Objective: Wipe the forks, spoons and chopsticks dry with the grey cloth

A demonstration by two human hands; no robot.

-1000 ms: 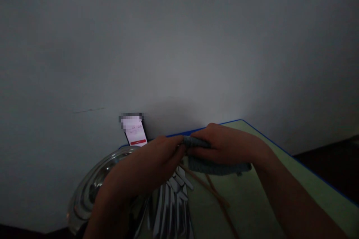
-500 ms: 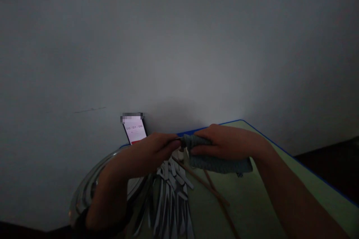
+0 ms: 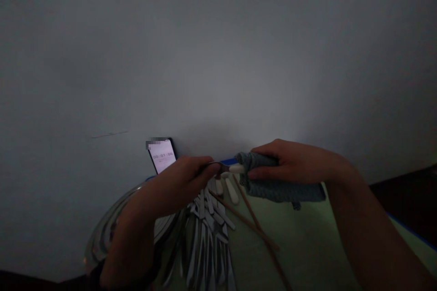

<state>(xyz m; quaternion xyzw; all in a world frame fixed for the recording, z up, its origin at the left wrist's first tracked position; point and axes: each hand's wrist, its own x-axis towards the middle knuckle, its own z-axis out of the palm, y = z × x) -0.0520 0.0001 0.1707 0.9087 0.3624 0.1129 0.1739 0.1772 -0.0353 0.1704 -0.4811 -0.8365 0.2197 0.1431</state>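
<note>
My left hand [image 3: 191, 177] pinches the metal end of a white-handled piece of cutlery [image 3: 235, 169] between thumb and fingers. Whether that end is a spoon or a fork is hidden. The far end of its handle runs into a grey-blue cloth [image 3: 285, 191], which my right hand [image 3: 287, 159] grips folded around it. Below the hands, a heap of metal cutlery [image 3: 210, 241] lies on the table, several knife-like blades and handles among it. White handles [image 3: 232, 191] show just under the cloth.
A phone [image 3: 163, 157] with a running timer leans against the grey wall [image 3: 218, 54]. At the left, a round metal tray or lid [image 3: 102, 232] sits partly behind my forearm. Two wooden chopsticks [image 3: 252, 218] cross on the pale green table [image 3: 314, 241], which has a blue edge.
My right hand and the cloth have slid right along the cutlery, away from my left hand, baring part of the white handle. My left hand has barely moved.
</note>
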